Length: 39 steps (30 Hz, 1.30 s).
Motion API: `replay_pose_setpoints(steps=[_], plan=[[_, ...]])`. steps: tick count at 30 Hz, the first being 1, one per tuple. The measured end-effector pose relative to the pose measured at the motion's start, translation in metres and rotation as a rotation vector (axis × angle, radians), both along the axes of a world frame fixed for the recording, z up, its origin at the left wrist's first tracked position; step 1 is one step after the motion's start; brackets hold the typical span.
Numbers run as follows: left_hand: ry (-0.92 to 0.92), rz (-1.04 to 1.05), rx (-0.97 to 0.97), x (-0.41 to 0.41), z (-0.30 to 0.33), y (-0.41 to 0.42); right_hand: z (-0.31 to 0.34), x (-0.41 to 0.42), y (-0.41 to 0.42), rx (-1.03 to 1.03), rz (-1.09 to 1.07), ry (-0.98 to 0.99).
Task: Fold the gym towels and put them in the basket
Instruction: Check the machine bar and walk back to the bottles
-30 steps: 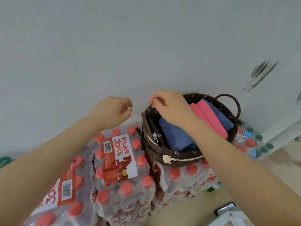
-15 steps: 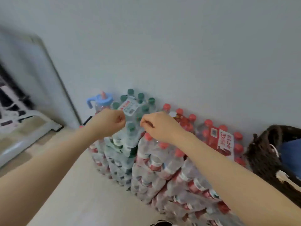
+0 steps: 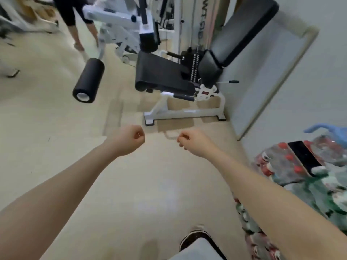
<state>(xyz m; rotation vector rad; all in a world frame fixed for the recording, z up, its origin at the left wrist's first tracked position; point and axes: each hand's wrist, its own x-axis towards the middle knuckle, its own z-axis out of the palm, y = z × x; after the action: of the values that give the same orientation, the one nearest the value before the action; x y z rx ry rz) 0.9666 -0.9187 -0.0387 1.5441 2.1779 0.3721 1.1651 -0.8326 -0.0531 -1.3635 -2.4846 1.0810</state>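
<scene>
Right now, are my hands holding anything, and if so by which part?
Nothing is held. The left hand and right hand are both curled into empty fists above the floor.

floor [image 3: 56, 147] beige | bench pads [image 3: 161, 76] black | machine frame [image 3: 184, 111] white | bottle caps [image 3: 289, 157] red

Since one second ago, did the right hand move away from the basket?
Yes. The right hand now hangs curled over bare floor, left of the bottle packs; the basket is out of view.

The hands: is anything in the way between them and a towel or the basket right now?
That cannot be judged: no towel or basket shows in this view. The left hand and right hand are curled, holding nothing, over bare floor, with a gym machine ahead.
</scene>
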Motion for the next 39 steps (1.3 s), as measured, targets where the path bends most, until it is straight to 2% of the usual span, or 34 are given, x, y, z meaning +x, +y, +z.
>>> replay_pose_setpoints(steps=[8, 13, 21, 30, 32, 34, 36, 39], plan=[[-0.045, 0.269, 0.02, -0.138, -0.024, -0.017, -0.019, -0.171, 0.033, -0.032, 0.308, -0.09], [-0.04, 0.371, 0.045, -0.241, -0.026, 0.023, -0.027, -0.285, 0.096, -0.024, 0.367, -0.085], [-0.055, 0.485, 0.085, -0.403, -0.001, 0.101, -0.004, -0.474, 0.181, 0.006, 0.477, -0.049], [-0.093, 0.467, 0.062, -0.547, -0.019, 0.157, -0.017, -0.613, 0.228, -0.037, 0.473, -0.078], [-0.092, 0.435, 0.097, -0.638, -0.029, 0.188, -0.032, -0.696, 0.254, -0.03, 0.398, -0.045], [-0.104, 0.416, 0.114, -0.651, -0.032, 0.196, -0.029, -0.707, 0.26, -0.029, 0.381, -0.047], [-0.113, 0.372, 0.149, -0.711, -0.033, 0.216, -0.036, -0.764, 0.278, -0.052, 0.332, -0.017], [-0.08, 0.286, 0.101, -0.808, -0.026, 0.249, -0.032, -0.851, 0.301, -0.07, 0.239, 0.005]])
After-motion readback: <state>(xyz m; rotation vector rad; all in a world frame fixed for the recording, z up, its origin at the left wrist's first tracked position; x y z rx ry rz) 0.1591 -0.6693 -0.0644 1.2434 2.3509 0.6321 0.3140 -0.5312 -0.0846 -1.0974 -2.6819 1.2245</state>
